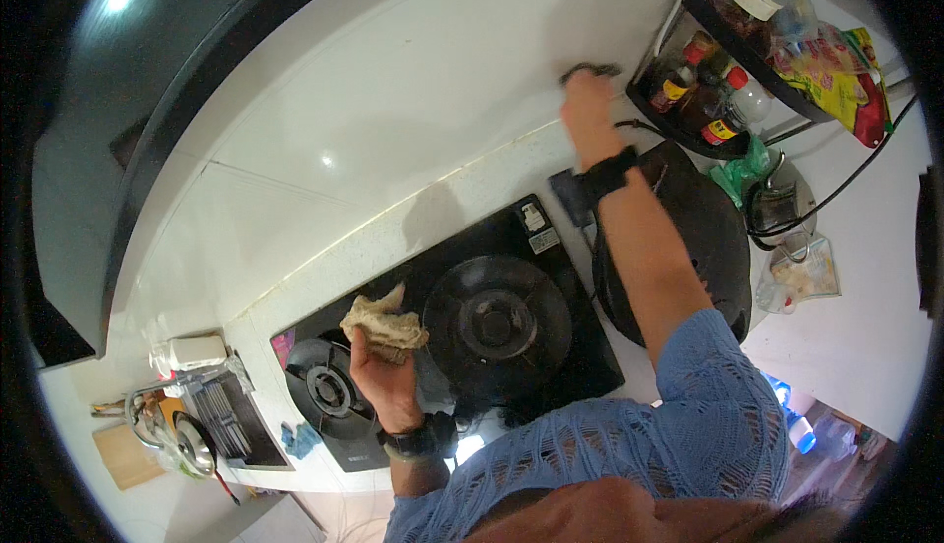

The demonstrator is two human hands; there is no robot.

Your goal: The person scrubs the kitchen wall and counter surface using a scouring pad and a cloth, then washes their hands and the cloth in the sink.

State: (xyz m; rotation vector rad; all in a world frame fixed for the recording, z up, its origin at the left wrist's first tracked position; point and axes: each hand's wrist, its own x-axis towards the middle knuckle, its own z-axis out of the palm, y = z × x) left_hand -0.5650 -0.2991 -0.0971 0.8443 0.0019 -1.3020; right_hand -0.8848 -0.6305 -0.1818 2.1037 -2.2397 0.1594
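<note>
My left hand (385, 388) grips a crumpled beige cloth (383, 324) above the gas hob, between its two burners. The black glass hob (442, 377) has a large right burner (498, 318) and a smaller left burner (330, 388). No pan stands on either burner. Reaching far up and to the right, my right hand (588, 111) is at the white wall (442, 49), blurred. A small dark object (606, 69) shows at its fingers; what it is I cannot tell. Below my right forearm sits a large round black appliance or pan (708, 211), partly hidden by the arm.
A black corner rack (745, 63) holds several red-capped sauce bottles (730, 111) and food packets. Under it are a steel kettle-like pot (782, 203) and a black cable (841, 200). Left lie a blue cloth (300, 440) and a sink (258, 425). The range hood (96, 174) overhangs upper left.
</note>
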